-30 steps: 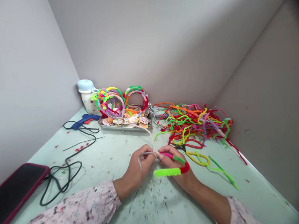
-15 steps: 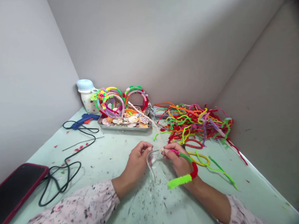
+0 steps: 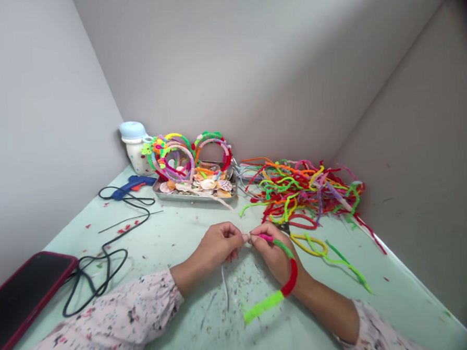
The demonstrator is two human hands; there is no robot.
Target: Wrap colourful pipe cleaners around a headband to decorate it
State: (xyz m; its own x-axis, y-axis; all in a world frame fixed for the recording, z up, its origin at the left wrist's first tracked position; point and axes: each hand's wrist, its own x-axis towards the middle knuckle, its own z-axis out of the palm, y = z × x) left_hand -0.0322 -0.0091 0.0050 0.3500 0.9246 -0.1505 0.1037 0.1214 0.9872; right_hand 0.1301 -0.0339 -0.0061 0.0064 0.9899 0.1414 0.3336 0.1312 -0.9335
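Observation:
My right hand [image 3: 274, 251] is closed in a pinch on a headband [image 3: 292, 276] wrapped in pink, green, red and lime fuzzy pipe cleaner. Its lime end points down to the left, while a bare pale end hangs below my left hand. Thumb and fingers pinched, my left hand [image 3: 221, 243] meets the right fingertips where the wrapping stops. A thin pale pink pipe cleaner [image 3: 221, 200] runs from between the fingertips up toward the tray, partly blurred. The fingers hide exactly where it is gripped.
Behind my hands, a metal tray [image 3: 195, 198] holds seashells, with colourful wrapped headbands [image 3: 177, 152] on it. A pipe cleaner pile [image 3: 304, 187] lies right, near scissors [image 3: 317, 246] with yellow handles. Leftward are a blue glue gun [image 3: 130, 186], black cord [image 3: 104, 249], phone [image 3: 28, 295] and lidded cup [image 3: 136, 149].
My left hand has moved right, its fingertips now close to the right ones. The headband's lime end has swung down and left. The pale pipe cleaner's free end has dropped across the tray.

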